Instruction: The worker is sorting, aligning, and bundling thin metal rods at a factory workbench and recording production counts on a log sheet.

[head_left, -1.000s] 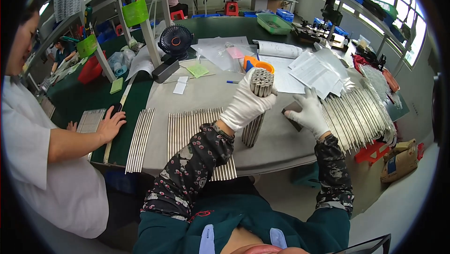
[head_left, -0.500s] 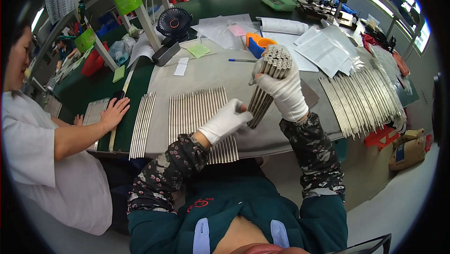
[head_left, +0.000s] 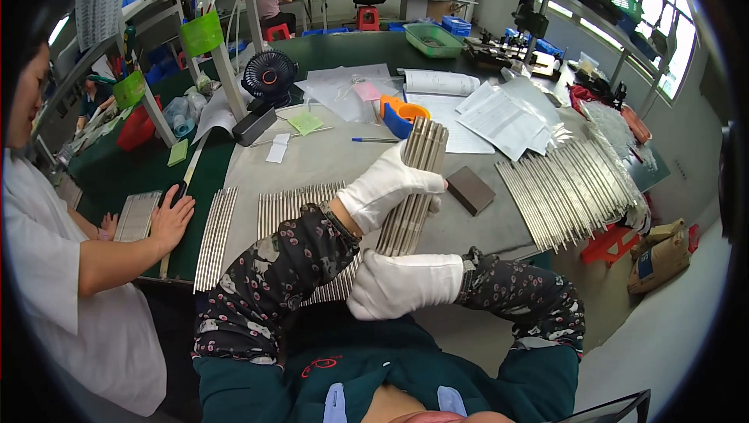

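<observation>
A thick bundle of slim metal rods [head_left: 413,189] is held tilted over the table's front part, its upper end leaning away. My left hand [head_left: 386,185], in a white glove, wraps around the bundle's middle. Just below, my gloved right hand [head_left: 406,286] is curled closed against the bundle's lower end; the inside of its fingers is hidden. Behind my left forearm lies a row of metal rods [head_left: 292,203], partly covered by the arm. Farther left, a narrower group of rods [head_left: 216,239] lies side by side.
At the right, many rods [head_left: 566,193] lie spread near the table edge. A dark rectangular block [head_left: 471,190] sits beside the bundle. Behind are an orange-and-blue tape dispenser [head_left: 404,116], papers [head_left: 507,115] and a black fan [head_left: 269,77]. A co-worker's hand [head_left: 172,220] rests on the left.
My left hand has moved from beside the bundle to grip its middle. My right hand has gone from the upper part down to the lower end. The bundle has come lower.
</observation>
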`<control>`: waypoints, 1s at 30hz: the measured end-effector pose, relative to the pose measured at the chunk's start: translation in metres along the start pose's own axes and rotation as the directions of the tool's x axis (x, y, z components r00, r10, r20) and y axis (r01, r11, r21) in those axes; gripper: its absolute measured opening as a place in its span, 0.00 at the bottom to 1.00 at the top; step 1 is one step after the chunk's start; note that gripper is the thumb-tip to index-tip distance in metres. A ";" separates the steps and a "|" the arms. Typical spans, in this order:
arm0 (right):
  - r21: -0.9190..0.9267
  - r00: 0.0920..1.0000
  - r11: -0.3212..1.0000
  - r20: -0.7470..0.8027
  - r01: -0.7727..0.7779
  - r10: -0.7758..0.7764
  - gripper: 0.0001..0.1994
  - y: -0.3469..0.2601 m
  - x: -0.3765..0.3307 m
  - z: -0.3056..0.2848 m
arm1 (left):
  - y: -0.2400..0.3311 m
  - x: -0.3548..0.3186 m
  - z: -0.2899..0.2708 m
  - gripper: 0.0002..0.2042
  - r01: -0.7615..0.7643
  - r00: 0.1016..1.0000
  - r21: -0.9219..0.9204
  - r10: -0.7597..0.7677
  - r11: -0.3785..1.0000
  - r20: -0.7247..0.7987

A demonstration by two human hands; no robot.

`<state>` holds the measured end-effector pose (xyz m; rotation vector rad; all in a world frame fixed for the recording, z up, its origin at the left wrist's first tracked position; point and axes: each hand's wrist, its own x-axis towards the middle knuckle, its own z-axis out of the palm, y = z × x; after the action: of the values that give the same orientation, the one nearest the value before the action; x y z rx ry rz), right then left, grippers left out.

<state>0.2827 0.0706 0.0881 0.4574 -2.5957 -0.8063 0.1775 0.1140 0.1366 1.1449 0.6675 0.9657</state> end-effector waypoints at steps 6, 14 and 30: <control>-0.463 0.893 0.875 0.443 0.144 0.087 0.09 0.034 -0.040 0.015 | 0.008 0.011 0.004 0.17 -0.383 0.921 0.279 0.385 0.880 0.050; 0.076 0.862 0.860 0.107 -0.505 0.496 0.09 0.020 -0.070 0.011 | -0.031 0.025 -0.022 0.19 -0.351 0.920 0.263 0.383 0.898 -0.079; 0.321 0.090 0.176 -0.266 -0.931 0.960 0.18 0.063 -0.123 -0.020 | -0.038 0.035 -0.026 0.20 -0.429 0.888 0.324 0.459 0.844 -0.021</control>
<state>0.3872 0.1614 0.1089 -0.9740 -1.8168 -0.0548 0.1823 0.1526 0.0938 1.5866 0.6597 1.3510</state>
